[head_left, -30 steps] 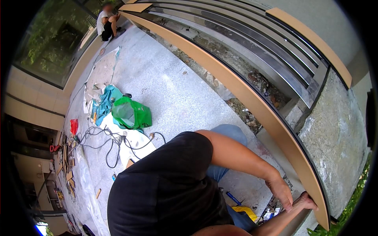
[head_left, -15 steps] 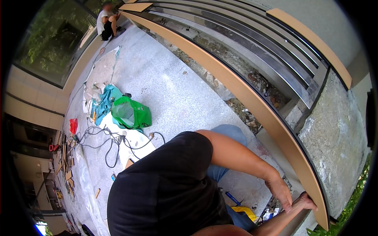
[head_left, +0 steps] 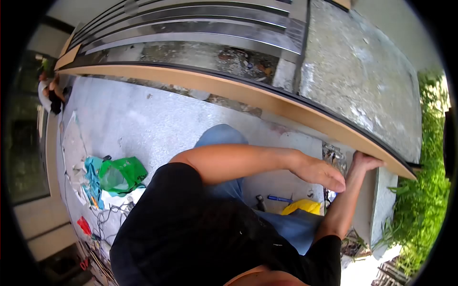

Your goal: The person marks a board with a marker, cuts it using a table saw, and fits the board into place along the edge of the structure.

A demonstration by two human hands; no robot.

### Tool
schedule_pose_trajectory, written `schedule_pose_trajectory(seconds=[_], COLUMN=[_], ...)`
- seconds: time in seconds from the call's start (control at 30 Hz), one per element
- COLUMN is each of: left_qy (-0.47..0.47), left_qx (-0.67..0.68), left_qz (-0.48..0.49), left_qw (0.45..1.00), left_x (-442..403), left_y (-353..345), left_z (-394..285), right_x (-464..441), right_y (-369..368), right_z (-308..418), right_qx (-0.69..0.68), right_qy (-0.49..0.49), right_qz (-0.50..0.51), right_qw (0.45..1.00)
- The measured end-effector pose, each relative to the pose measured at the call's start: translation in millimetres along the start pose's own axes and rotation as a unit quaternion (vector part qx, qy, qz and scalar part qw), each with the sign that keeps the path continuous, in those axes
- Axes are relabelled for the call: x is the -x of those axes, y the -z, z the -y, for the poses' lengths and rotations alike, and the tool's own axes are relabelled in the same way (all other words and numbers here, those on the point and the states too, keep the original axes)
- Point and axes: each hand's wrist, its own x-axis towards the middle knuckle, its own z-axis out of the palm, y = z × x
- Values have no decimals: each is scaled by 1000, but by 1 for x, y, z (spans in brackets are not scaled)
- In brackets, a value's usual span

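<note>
Near its right end, a long tan board (head_left: 229, 89) with a dark edge is held by my right hand (head_left: 366, 161), whose fingers are partly hidden against the board. My left hand (head_left: 320, 174) has its fingers stretched out over my right forearm and nothing visible in it. Whether it touches the forearm is hard to tell. Below my left hand, a yellow item (head_left: 302, 207) and a blue tool (head_left: 279, 198) lie on the floor beside my leg.
Metal railings (head_left: 214, 29) and a rough concrete block (head_left: 358, 71) stand beyond the board. A green bag (head_left: 123, 174), teal cloth (head_left: 93, 178), cables and a red item (head_left: 84, 225) lie at left. Another person (head_left: 52, 95) crouches at the far left. Plants (head_left: 415, 209) grow at right.
The head view has turned, so the board and railings now run more nearly across the frame. My right hand keeps hold of the board, and my left hand stays over my right forearm.
</note>
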Motion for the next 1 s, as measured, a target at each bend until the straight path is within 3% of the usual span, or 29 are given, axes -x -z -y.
schedule_pose_trajectory(seconds=[0.07, 0.2, 0.3, 0.43, 0.77, 0.83, 0.93, 1.0], left_qy=[41, 50, 55, 52, 58, 47, 14, -31], left_qx=[-28, -32, -42, -52, -81, -144, -241, -324], left_qz=[-7, 16, -4, -8, -32, -115, -125, -139], left_qw=[999, 998, 998, 997, 994, 982, 962, 935], left_x=[1, -1, 7, 2, -7, -18, -53, -100], left_y=[4, 5, 2, 1, -2, -10, -16, -17], left_z=[-7, -13, -11, -13, -32, -48, -80, -103], right_x=[4, -5, -1, -1, -8, -7, -10, -10], right_y=[-3, -2, -5, -7, 0, 3, 8, 15], right_z=[4, 4, 8, 8, 4, 3, 2, 0], right_qx=[-14, -53, -79, -77, -121, -120, -128, -110], right_qy=[18, 25, -30, 24, -9, -25, -33, -20], right_qz=[45, 17, 1, -23, -10, -21, -23, 63], right_qw=[999, 998, 996, 996, 993, 992, 991, 992])
